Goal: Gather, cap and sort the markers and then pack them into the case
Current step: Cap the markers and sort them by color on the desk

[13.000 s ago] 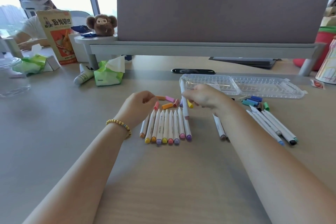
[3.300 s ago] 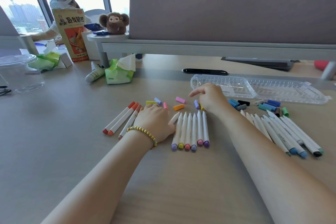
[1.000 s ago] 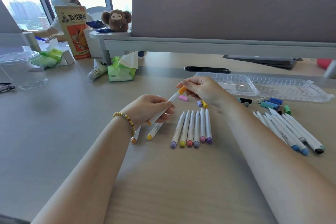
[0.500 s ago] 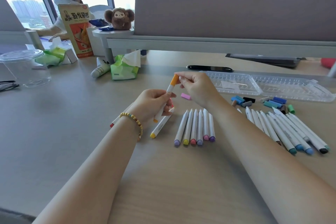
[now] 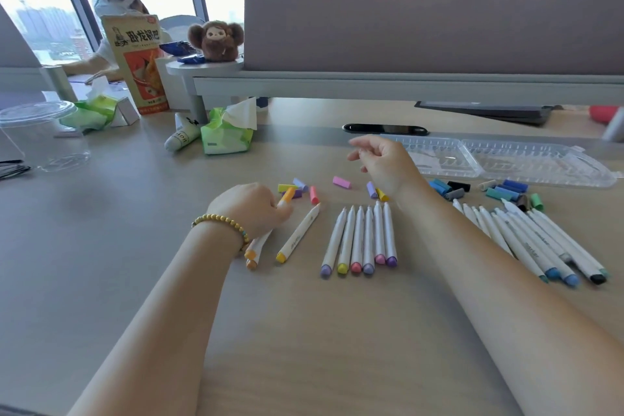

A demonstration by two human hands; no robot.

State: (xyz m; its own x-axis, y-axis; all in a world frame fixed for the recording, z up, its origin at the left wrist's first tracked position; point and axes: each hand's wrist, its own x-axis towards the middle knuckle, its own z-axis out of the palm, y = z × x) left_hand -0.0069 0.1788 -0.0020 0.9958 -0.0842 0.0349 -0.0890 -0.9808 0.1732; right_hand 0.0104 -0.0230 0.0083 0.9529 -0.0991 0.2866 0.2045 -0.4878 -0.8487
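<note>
Where windows glow, markers [image 5: 358, 240] line the desk [image 5: 101, 230].

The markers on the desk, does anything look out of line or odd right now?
Yes. One yellow-ended marker lies slanted, apart from the straight row of six markers. Loose caps are scattered beyond the row, whose far tips are still bare.

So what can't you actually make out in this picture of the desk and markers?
All in the head view:
- Orange-capped marker: the left hand covers its barrel, so the grip is unclear.
- Markers under that hand: only the ends show; their number is uncertain.
- Clear case: the right hand hides its near corner.
- Print on the marker barrels: too small to read.
- Red object: cut off by the right edge.
</note>
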